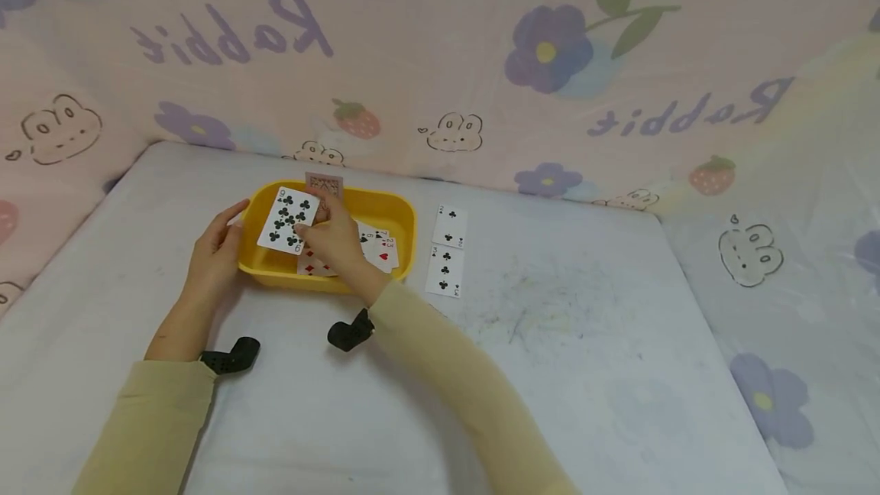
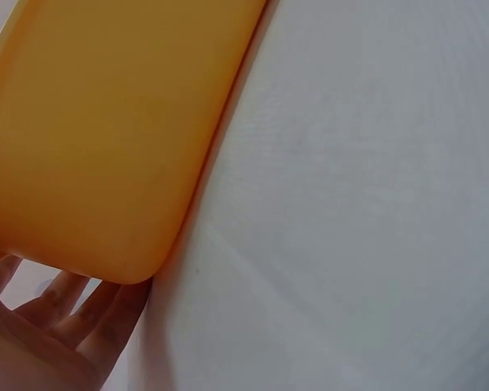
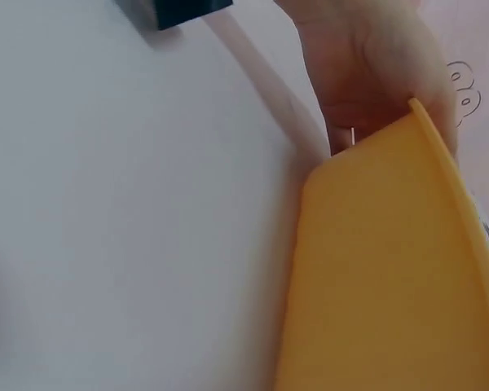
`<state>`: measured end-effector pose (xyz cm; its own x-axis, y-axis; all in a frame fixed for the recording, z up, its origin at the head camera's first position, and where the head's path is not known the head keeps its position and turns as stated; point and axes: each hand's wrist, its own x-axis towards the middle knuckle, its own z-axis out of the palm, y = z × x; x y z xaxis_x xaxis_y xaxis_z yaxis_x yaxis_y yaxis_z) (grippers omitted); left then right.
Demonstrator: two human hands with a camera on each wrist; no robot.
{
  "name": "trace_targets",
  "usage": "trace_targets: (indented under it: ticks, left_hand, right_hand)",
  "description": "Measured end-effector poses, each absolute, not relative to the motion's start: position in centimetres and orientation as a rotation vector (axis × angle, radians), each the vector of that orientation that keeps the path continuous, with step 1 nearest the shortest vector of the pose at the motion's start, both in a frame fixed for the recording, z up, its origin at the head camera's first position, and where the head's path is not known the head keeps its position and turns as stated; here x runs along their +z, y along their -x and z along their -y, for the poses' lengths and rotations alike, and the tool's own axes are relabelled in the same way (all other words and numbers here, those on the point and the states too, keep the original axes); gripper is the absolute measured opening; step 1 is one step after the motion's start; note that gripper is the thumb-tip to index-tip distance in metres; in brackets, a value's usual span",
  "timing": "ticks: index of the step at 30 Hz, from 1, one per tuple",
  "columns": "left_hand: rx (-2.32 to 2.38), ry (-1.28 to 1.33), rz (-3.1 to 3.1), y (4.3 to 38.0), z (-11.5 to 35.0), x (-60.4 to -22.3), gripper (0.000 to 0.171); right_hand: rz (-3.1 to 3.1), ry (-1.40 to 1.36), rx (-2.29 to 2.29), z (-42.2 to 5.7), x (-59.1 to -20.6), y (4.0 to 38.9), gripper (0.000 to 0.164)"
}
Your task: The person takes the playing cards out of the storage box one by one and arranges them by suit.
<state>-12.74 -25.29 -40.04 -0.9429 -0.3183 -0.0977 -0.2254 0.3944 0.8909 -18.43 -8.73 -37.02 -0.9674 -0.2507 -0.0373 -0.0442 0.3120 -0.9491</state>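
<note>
A yellow plastic tray (image 1: 268,275) holds several playing cards. At its left end is my left hand (image 1: 215,250); in the left wrist view the fingers (image 2: 106,322) lie extended against the tray's outer end wall. Over the tray, my right hand (image 1: 337,239) pinches a nine of clubs (image 1: 285,212), face up, between thumb and fingers. Beneath that hand lie a diamond card (image 1: 312,266) and, further right, a heart card (image 1: 385,254), partly overlapped by other cards. A face-down card (image 1: 323,182) leans over the far rim, partly hidden by the right hand.
To the right of the tray, a two of clubs (image 1: 450,224) and a three of clubs (image 1: 444,272) lie face up in a column on the white table (image 1: 619,373). A patterned cloth (image 1: 412,37) hangs behind the table. Black wrist devices (image 1: 234,357) sit on both wrists.
</note>
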Motion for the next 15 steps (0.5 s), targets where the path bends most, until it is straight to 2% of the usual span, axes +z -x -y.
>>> trace_targets:
  ticks: [15]
  left_hand:
    - [-1.546, -0.456, 2.584, 12.7, 25.5, -40.3, 0.048]
  right_hand:
    - [-2.185, 0.324, -1.775, 1.6, -35.9, 17.9, 0.060]
